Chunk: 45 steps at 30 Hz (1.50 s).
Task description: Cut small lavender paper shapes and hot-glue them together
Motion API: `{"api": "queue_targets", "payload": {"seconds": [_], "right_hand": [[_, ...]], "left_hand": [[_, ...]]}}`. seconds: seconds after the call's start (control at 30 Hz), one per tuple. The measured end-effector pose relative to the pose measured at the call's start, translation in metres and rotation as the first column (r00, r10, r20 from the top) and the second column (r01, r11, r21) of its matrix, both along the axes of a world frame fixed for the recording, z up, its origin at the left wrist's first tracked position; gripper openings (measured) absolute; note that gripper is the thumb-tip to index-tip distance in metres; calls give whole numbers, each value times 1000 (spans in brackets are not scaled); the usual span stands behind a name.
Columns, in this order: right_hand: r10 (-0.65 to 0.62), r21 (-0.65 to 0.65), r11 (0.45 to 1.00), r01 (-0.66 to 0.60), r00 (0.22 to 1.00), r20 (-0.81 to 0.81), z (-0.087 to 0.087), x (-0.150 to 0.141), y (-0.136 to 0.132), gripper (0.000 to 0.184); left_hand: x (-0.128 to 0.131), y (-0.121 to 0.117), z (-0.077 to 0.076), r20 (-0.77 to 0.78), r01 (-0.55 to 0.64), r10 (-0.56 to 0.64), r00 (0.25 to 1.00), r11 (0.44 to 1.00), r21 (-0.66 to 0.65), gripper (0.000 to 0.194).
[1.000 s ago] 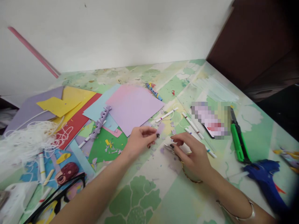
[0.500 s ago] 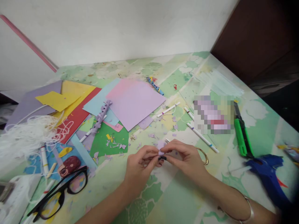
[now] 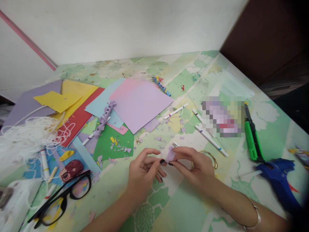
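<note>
A small scrap of lilac paper [image 3: 171, 154] is pinched between the thumb and fingers of my right hand [image 3: 196, 162]. My left hand [image 3: 143, 167] is just left of it, index finger lifted away from the thumb; the thumb tip is close to the scrap's lower corner, and whether it touches is unclear. Gold-handled scissors [image 3: 213, 160] show behind my right hand, their silver tips poking out past its fingers. Whether that hand also holds them is hidden. Small lilac cuttings [image 3: 158, 139] lie scattered beyond both hands.
Lilac card [image 3: 142, 106] and other coloured sheets lie beyond. At left are tangled white string [image 3: 36, 135] and black glasses [image 3: 64, 199]. A green cutter [image 3: 252, 141] and blue glue gun [image 3: 277, 177] lie right. Several white markers [image 3: 211, 140] and a lilac-wrapped stick [image 3: 105, 117] are about.
My hands have moved apart from a joint pinch on the lilac scrap. The left index finger has lifted off, and the scrap shows more fully in my right fingers.
</note>
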State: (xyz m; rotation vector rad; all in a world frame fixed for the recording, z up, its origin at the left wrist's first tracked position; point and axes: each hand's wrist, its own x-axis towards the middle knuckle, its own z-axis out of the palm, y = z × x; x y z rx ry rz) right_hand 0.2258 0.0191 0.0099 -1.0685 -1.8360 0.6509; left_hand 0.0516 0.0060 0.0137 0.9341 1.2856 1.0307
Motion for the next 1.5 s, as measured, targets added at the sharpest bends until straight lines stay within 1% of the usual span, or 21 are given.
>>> {"api": "queue_targets", "payload": {"seconds": [0.07, 0.13, 0.17, 0.23, 0.3, 0.33, 0.37, 0.43, 0.5, 0.57, 0.6, 0.67, 0.77, 0.83, 1.0, 1.13, 1.23, 1.37, 1.5], "right_hand": [[2, 23, 1000, -3, 999, 36, -2, 0, -1, 33], [14, 61, 998, -18, 998, 53, -1, 0, 0, 29], [31, 82, 996, -35, 998, 54, -1, 0, 2, 26], [91, 130, 987, -93, 996, 24, 0, -1, 4, 24], [162, 144, 977, -156, 986, -29, 1, -2, 6, 24], [182, 119, 978, -174, 981, -65, 1, -2, 7, 24], [189, 61, 981, -183, 976, -108, 0, -1, 7, 23], [173, -123, 972, -202, 962, -210, -2, -1, 7, 18], [143, -288, 928, -237, 939, -312, -3, 0, 7, 13], [104, -380, 888, -258, 920, -379, -3, -1, 7, 11], [88, -402, 879, -257, 915, -394, -3, -1, 8, 10], [73, -417, 873, -254, 913, -402, -3, -1, 8, 9], [68, -425, 872, -243, 920, -387, -3, -2, 8, 7], [54, -450, 861, -236, 923, -382, -5, -2, 7, 5], [-7, -545, 807, -227, 919, -394, -5, -3, 6, 5], [-36, -601, 765, -229, 918, -395, -2, -5, 6, 8], [-64, -633, 740, -227, 913, -402, 0, -6, 6, 11], [-69, -641, 725, -250, 900, -430, 0, -7, 6, 11], [-81, -665, 692, -281, 885, -458, 0, -8, 6, 12]], "left_hand": [[-1, 1, 2, 89, 39, -35, 995, 998, -44, 7], [-2, 2, 2, 80, 44, -43, 996, 999, -3, 4], [-3, 3, 2, 42, 38, -40, 998, 998, 50, 7], [-4, 3, 2, -80, 40, -23, 996, 977, 209, 14], [-5, 3, 1, -225, 82, 9, 974, 916, 392, 18], [-5, 3, 1, -289, 113, 33, 957, 872, 475, 18], [-6, 3, 1, -344, 150, 55, 937, 827, 542, 17], [-7, 3, 1, -415, 212, 90, 905, 750, 626, 15], [-7, 3, 2, -450, 253, 103, 887, 708, 660, 15], [-6, 3, 2, -467, 276, 97, 879, 695, 664, 15], [-5, 3, 3, -469, 279, 95, 878, 695, 663, 14], [-4, 2, 3, -465, 269, 90, 881, 713, 648, 12], [-3, 2, 2, -441, 227, 88, 893, 758, 612, 11], [-3, 2, 0, -413, 194, 82, 907, 789, 583, 12], [-1, 1, -2, -328, 104, 67, 942, 873, 477, 14], [1, 0, -1, -297, 74, 39, 954, 930, 361, 10], [1, 1, -1, -274, 86, 2, 962, 947, 311, 9], [2, 0, -3, -242, 107, -41, 970, 958, 266, 8], [4, -2, -6, -132, 57, -36, 991, 986, 157, 11]]}}
